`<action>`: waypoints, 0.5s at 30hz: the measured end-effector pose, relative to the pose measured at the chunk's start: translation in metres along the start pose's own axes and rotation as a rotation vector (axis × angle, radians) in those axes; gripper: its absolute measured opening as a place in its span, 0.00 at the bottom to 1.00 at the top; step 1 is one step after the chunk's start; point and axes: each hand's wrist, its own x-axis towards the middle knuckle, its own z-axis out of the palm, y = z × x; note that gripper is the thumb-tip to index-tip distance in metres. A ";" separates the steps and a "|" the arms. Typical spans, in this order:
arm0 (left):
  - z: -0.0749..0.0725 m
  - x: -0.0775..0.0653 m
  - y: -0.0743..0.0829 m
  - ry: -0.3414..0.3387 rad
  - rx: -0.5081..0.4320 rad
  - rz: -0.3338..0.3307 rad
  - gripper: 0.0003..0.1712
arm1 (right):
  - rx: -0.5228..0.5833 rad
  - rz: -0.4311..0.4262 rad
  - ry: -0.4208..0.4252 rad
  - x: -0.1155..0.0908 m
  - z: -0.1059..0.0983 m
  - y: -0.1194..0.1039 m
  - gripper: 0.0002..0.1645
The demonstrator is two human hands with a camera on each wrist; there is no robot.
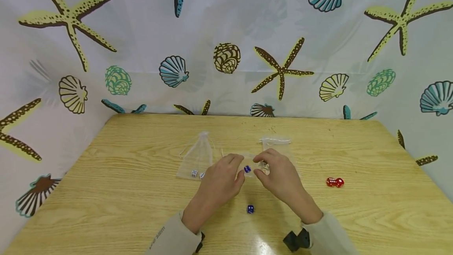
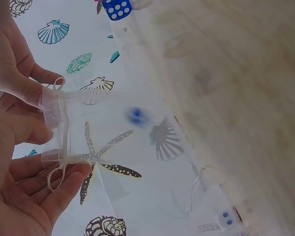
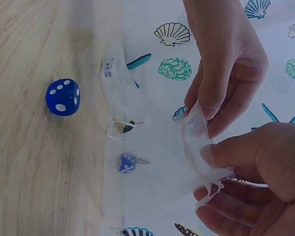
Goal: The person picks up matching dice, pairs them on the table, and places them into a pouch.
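Note:
A sheer white drawstring bag [image 3: 160,184] hangs between both hands, with a blue die [image 3: 127,163] showing through its lower part. My left hand [image 1: 223,173] pinches one side of the bag's mouth between thumb and fingers. On the other side, my right hand [image 1: 280,173] grips the rim, its thumb at the opening and fingers outside by the drawstring loop. The mouth is spread between the two hands. Just in front of them, a second blue die [image 1: 250,209] lies on the table.
Left of the hands, another sheer bag [image 1: 198,156] lies flat with white dice [image 1: 194,173] in it. A further sheer bag [image 1: 276,141] lies behind the right hand. Red dice [image 1: 334,182] sit on the wooden table [image 1: 116,192] to the right. A shell-patterned cloth [image 1: 198,34] hangs behind.

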 end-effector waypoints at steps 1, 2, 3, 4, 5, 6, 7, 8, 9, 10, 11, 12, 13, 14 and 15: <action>0.000 0.000 0.000 -0.001 0.000 0.000 0.17 | 0.000 0.001 -0.001 0.000 0.000 0.000 0.12; 0.001 0.000 0.000 -0.002 0.002 -0.001 0.17 | 0.000 0.001 -0.001 0.000 0.000 0.000 0.12; 0.001 0.000 0.000 -0.004 0.001 -0.003 0.16 | 0.000 0.002 -0.001 -0.001 0.001 0.000 0.13; 0.001 0.000 0.000 -0.005 -0.001 -0.004 0.16 | 0.000 0.003 0.000 -0.001 0.001 0.001 0.13; 0.001 0.000 0.000 -0.007 -0.001 -0.007 0.16 | 0.001 0.004 0.000 -0.001 0.001 0.001 0.13; 0.001 0.000 0.000 -0.009 -0.002 -0.009 0.16 | 0.003 0.004 0.000 -0.001 0.002 0.001 0.13; 0.001 -0.001 0.000 -0.012 -0.005 -0.011 0.15 | 0.003 0.003 0.000 -0.001 0.002 0.002 0.13; 0.001 -0.001 0.000 -0.014 -0.007 -0.012 0.15 | 0.003 0.002 0.000 -0.001 0.002 0.002 0.13; 0.001 -0.001 0.000 -0.017 -0.009 -0.014 0.15 | 0.004 0.001 0.000 -0.001 0.002 0.002 0.13; 0.002 -0.001 0.000 -0.018 -0.010 -0.015 0.15 | 0.005 0.001 0.000 -0.001 0.003 0.003 0.13; 0.001 -0.001 0.000 -0.020 -0.009 -0.016 0.16 | 0.006 0.000 0.001 -0.001 0.003 0.003 0.13; 0.002 -0.001 -0.001 -0.021 -0.009 -0.015 0.16 | 0.008 -0.002 0.002 -0.001 0.003 0.003 0.13; 0.002 0.000 -0.001 -0.023 -0.009 -0.015 0.16 | 0.010 -0.004 0.004 -0.001 0.003 0.004 0.13; 0.002 0.000 -0.001 -0.024 -0.007 -0.014 0.16 | 0.013 -0.006 0.005 -0.001 0.003 0.004 0.13; 0.002 0.000 -0.001 -0.026 -0.006 -0.013 0.16 | 0.015 -0.009 0.005 -0.001 0.003 0.004 0.13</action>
